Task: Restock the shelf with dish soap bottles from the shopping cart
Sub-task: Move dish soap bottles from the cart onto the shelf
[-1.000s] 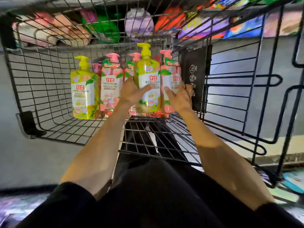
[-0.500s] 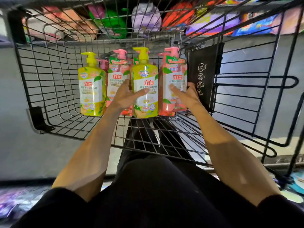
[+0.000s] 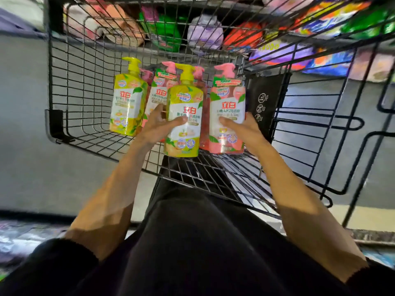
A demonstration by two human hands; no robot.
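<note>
Inside the black wire shopping cart (image 3: 70,133) stand several pump bottles of dish soap. My left hand (image 3: 158,127) grips a yellow dish soap bottle (image 3: 184,103) near the cart's near edge, thumb across its label. My right hand (image 3: 245,129) holds a pink dish soap bottle (image 3: 227,99) just to its right, upright. Another yellow bottle (image 3: 126,99) stands at the left of the basket. More pink bottles (image 3: 159,92) stand behind, partly hidden by the held ones.
Beyond the cart's far wall, a low shelf (image 3: 213,48) carries colourful soft packs in pink, green, purple and red. A black folded child-seat flap (image 3: 265,103) closes the cart's right side. Grey floor lies to the left; my dark-clothed legs fill the foreground.
Both held bottles have come toward me and risen a little from the group. The view has shifted so the cart sits further right.
</note>
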